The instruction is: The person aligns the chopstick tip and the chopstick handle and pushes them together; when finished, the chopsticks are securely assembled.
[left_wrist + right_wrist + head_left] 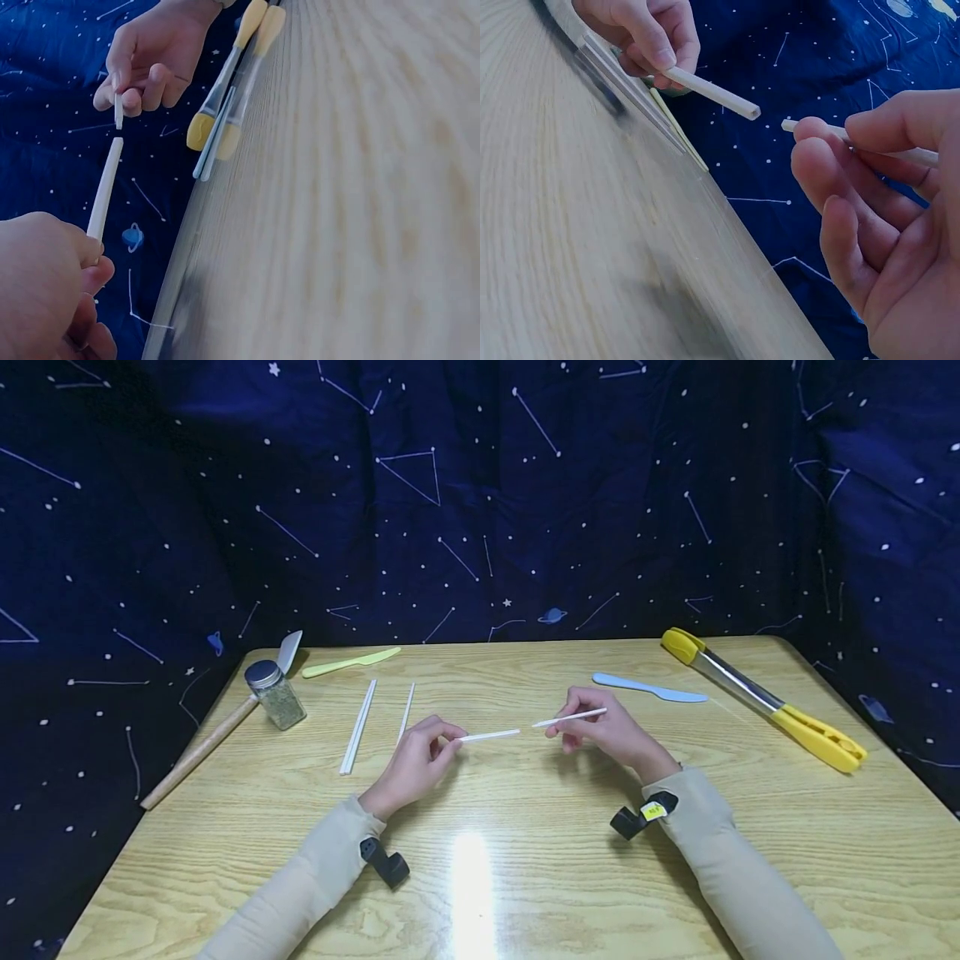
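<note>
My left hand (418, 758) pinches a short white chopstick piece (491, 736) between thumb and fingers, its free end towards the right. My right hand (606, 728) pinches a second white chopstick piece (585, 716), pointing left. The two ends face each other above the table with a small gap between them. In the right wrist view, the end of the left hand's piece (724, 100) looks squared and hollow, while the right hand's piece (789, 125) has a slimmer end. Beside the left hand lies a thin white stick (407, 710).
Two white chopsticks (357, 728) lie side by side on the wooden table (555, 860). Farther left, a jar of dried herbs (281, 703) stands near a wooden-handled spatula (201, 752). A green knife (348, 663) lies behind. Right hold a blue knife (648, 687) and yellow tongs (757, 697).
</note>
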